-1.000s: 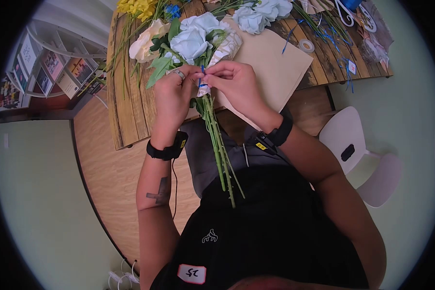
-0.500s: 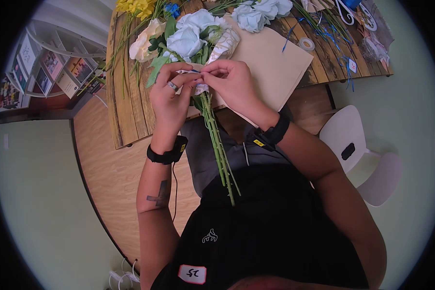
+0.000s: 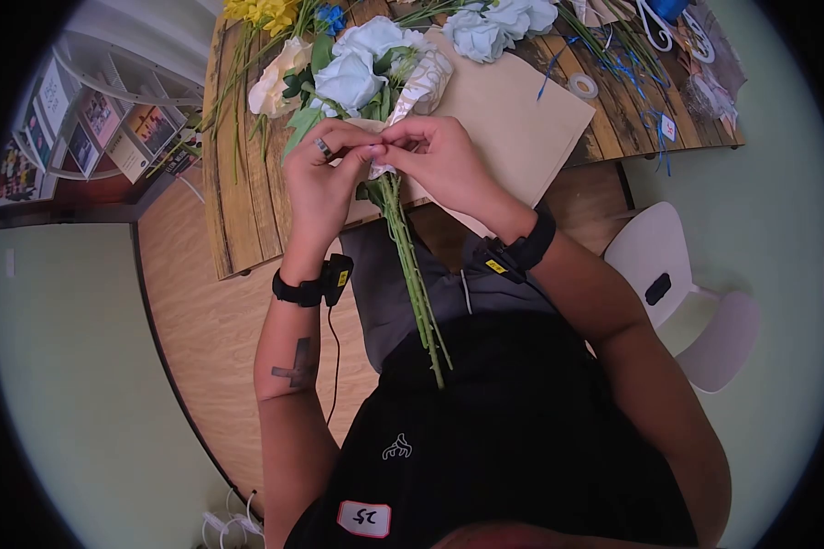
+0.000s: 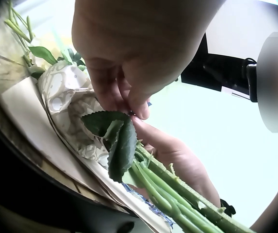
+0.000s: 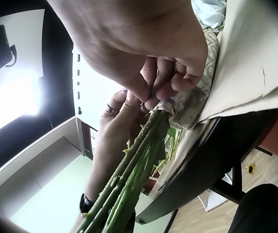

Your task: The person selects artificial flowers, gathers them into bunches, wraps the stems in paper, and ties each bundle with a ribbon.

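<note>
A bouquet with pale blue roses [image 3: 350,80] and a cream rose [image 3: 281,78] lies at the table's front edge. White patterned wrapping [image 3: 425,84] surrounds its neck, and long green stems [image 3: 412,274] point toward the person's lap. At the neck, my left hand [image 3: 320,183] and right hand [image 3: 441,166] meet fingertip to fingertip. Both pinch a thin blue ribbon [image 4: 149,103], mostly hidden by the fingers; a bit shows in the left wrist view. A dark green leaf [image 4: 123,145] hangs just under the left fingers there.
Under the bouquet, brown paper sheets [image 3: 522,119] spread over the wooden table [image 3: 247,201]. A tape roll [image 3: 581,86] and blue ribbon scraps [image 3: 655,119] lie to the right. More blue roses [image 3: 485,32] and yellow flowers [image 3: 264,13] are at the back. A white chair [image 3: 655,247] stands at right.
A second ago the blue ribbon showed upright between the fingertips at the neck; now the fingers cover it. The left hand has turned and its fingers have drawn in close to the right's.
</note>
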`<state>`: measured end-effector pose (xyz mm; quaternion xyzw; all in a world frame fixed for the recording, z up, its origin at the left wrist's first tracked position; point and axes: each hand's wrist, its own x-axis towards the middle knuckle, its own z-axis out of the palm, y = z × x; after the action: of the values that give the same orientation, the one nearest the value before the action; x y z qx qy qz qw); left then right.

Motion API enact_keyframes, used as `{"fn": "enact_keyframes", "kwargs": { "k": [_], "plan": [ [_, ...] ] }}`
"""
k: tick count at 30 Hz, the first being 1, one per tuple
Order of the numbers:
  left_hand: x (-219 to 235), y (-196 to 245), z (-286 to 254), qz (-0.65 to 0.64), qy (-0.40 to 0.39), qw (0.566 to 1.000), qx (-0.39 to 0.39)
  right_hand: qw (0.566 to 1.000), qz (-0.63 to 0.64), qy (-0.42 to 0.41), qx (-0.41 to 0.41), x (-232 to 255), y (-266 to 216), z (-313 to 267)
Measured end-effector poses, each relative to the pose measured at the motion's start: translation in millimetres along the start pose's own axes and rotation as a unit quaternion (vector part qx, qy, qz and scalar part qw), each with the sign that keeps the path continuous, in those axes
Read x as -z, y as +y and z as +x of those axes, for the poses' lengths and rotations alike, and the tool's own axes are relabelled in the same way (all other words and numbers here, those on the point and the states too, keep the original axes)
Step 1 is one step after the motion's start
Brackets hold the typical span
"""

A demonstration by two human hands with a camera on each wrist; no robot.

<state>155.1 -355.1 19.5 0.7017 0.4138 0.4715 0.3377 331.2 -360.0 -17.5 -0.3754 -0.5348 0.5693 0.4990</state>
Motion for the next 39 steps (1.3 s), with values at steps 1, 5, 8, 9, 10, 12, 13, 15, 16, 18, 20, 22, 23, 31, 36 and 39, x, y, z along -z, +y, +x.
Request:
{"fn": "enact_keyframes", "kwargs": {
  "k": [1, 5, 8, 9, 10, 12, 13, 15, 16, 18, 20, 22, 23, 31, 36, 39],
  "plan": [
    [0, -1, 0, -0.004, -0.001, 1.0, 0.005, 1.0, -0.009, -0.008, 0.0, 0, -1, 0],
    [0, 1, 0, -0.002, -0.001, 1.0, 0.02, 0.998, -0.055, -0.002, 0.005, -2, -14, -6],
    [3, -6, 1, -0.016, -0.006, 0.999, 0.036, 0.993, -0.114, 0.013, 0.009, -6, -19, -9],
    [3, -8, 1, -0.026, -0.008, 0.998, 0.053, 0.996, -0.092, 0.017, 0.01, -7, -14, -8],
    [3, -8, 1, -0.037, -0.009, 0.997, 0.069, 0.997, -0.07, 0.02, 0.012, -6, -9, -7],
    [3, -7, -1, -0.033, -0.006, 0.997, 0.073, 0.999, -0.044, 0.02, 0.004, -5, -1, -6],
    [3, -7, -2, -0.03, -0.004, 0.997, 0.075, 1.0, -0.02, 0.022, -0.003, -5, 2, -4],
    [4, -8, -8, -0.018, -0.005, 0.997, 0.078, 1.0, -0.006, 0.025, 0.003, -4, 7, -2],
    [4, -8, -10, -0.005, -0.006, 0.997, 0.082, 1.0, 0.009, 0.028, 0.008, -4, 8, -2],
    [2, -5, -13, 0.011, 0.003, 0.998, 0.069, 0.999, 0.02, 0.028, 0.0, -3, 7, -2],
    [-1, -3, -15, 0.029, 0.013, 0.998, 0.058, 0.999, 0.031, 0.027, -0.008, -4, 6, -1],
    [-2, -6, -18, 0.061, 0.029, 0.997, 0.044, 0.998, 0.038, 0.045, 0.0, -4, 6, -1],
    [-2, -9, -19, 0.061, 0.03, 0.997, 0.044, 0.998, 0.037, 0.044, 0.0, -4, 7, 0],
    [-9, -1, -17, 0.087, 0.069, 0.994, 0.015, 0.996, 0.09, 0.028, -0.001, 0, 13, 1],
    [-11, -3, -23, 0.123, 0.095, 0.988, -0.005, 0.994, 0.105, 0.025, -0.021, 1, 14, 4],
    [-18, -8, -26, 0.103, 0.067, 0.992, 0.026, 0.994, 0.102, 0.026, -0.024, 3, 16, 2]
  ]
}}
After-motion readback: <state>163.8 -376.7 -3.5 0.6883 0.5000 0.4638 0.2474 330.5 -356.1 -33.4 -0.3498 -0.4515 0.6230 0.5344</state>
